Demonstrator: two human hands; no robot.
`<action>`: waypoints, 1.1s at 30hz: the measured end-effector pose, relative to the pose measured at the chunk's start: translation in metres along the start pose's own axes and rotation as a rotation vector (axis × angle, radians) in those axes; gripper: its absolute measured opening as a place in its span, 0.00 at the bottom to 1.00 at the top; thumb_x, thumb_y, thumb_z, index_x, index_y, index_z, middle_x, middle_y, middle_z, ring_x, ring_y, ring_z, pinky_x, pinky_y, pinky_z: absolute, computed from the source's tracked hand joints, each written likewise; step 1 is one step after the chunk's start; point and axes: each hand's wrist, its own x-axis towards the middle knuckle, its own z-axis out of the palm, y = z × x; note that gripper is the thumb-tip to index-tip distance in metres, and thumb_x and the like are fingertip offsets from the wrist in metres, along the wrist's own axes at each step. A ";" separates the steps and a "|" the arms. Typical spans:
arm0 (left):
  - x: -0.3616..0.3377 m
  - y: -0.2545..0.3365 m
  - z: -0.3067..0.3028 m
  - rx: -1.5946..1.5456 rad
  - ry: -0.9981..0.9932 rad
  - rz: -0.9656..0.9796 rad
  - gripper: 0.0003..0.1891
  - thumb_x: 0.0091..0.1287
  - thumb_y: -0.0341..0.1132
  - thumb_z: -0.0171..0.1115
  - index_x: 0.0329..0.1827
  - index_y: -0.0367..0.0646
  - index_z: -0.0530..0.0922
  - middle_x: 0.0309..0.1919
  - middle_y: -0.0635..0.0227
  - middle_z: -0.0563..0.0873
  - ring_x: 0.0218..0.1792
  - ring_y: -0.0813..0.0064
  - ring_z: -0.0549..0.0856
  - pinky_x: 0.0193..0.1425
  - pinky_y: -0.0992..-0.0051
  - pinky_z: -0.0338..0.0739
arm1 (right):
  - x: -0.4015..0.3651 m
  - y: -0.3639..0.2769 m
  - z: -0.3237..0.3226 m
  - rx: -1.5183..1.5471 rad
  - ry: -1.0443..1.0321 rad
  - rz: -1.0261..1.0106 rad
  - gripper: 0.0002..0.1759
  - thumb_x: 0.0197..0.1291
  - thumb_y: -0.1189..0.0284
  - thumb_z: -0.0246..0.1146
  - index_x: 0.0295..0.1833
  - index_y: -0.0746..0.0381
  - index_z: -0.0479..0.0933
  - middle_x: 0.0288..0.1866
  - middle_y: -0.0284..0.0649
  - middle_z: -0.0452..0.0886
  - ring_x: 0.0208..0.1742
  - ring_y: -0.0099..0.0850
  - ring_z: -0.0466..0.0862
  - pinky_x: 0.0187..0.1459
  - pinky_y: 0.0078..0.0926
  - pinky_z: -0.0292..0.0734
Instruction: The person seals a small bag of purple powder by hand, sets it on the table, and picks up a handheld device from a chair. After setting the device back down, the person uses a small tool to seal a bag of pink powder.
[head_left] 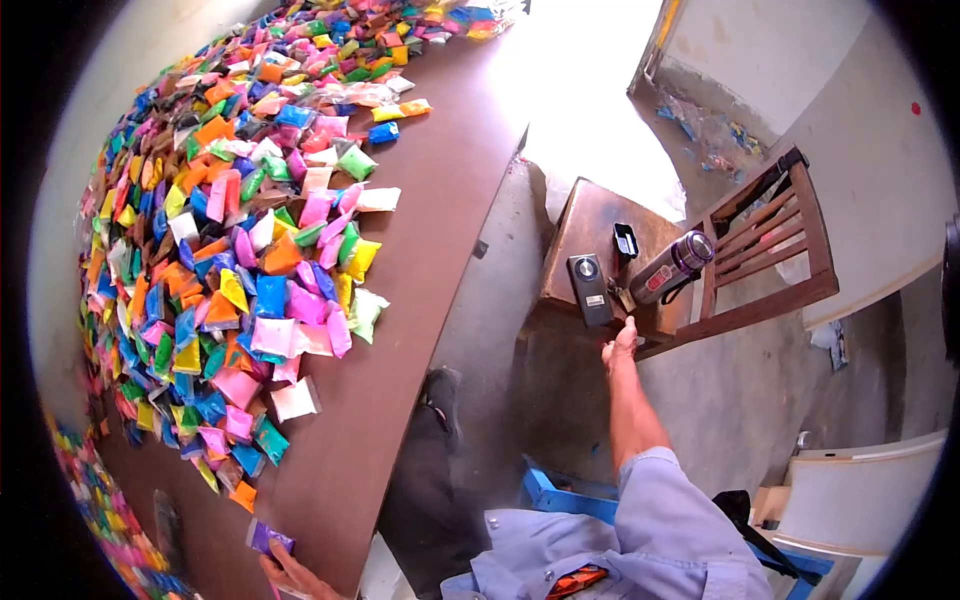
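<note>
At the bottom left, my left hand (293, 576) is at the table's near end with its fingers at a small purple packet (270, 538), which it seems to grip. My right hand (621, 345) reaches to the front edge of a wooden chair's seat (590, 215). Its fingers look closed, and their tips meet a small brownish piece (626, 300) too small to name. Close by on the seat are a dark grey device with a round dial (590, 290), a small black open case (625, 240) and a metal flask (675, 268) lying tilted.
A large heap of small colourful packets (270, 295) covers the left of the brown table (420, 210). The chair's slatted back (765, 250) stands at the right. Blue framing (545, 490) is beside my body. Plastic litter (715, 135) lies on the floor by the far wall.
</note>
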 end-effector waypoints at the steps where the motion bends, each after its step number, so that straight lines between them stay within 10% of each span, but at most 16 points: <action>1: -0.001 -0.005 0.001 -0.003 -0.001 0.004 0.19 0.75 0.42 0.68 0.43 0.29 0.87 0.37 0.50 0.90 0.36 0.57 0.86 0.45 0.58 0.82 | 0.024 0.008 -0.014 -0.003 -0.159 -0.021 0.32 0.73 0.43 0.58 0.72 0.53 0.74 0.64 0.38 0.83 0.59 0.42 0.83 0.58 0.52 0.75; 10: 0.000 -0.024 0.012 -0.232 -0.069 -0.413 0.24 0.79 0.50 0.61 0.41 0.30 0.79 0.32 0.57 0.82 0.35 0.63 0.78 0.41 0.60 0.73 | 0.039 0.005 -0.010 0.105 -0.020 0.063 0.26 0.78 0.52 0.61 0.68 0.62 0.76 0.63 0.44 0.82 0.56 0.45 0.85 0.53 0.50 0.84; 12: 0.002 -0.034 0.012 -0.169 -0.109 -0.157 0.24 0.78 0.49 0.63 0.40 0.30 0.79 0.32 0.55 0.83 0.34 0.62 0.79 0.40 0.59 0.73 | 0.037 0.003 -0.019 0.166 -0.100 0.099 0.25 0.79 0.54 0.61 0.67 0.62 0.76 0.62 0.45 0.82 0.55 0.45 0.85 0.53 0.50 0.86; 33: 0.005 -0.023 0.009 -0.159 -0.090 -0.105 0.21 0.75 0.45 0.64 0.36 0.32 0.76 0.27 0.59 0.79 0.30 0.65 0.75 0.37 0.60 0.71 | -0.034 0.040 -0.094 0.365 -0.184 0.244 0.26 0.79 0.55 0.61 0.69 0.63 0.74 0.67 0.46 0.81 0.63 0.50 0.83 0.62 0.59 0.82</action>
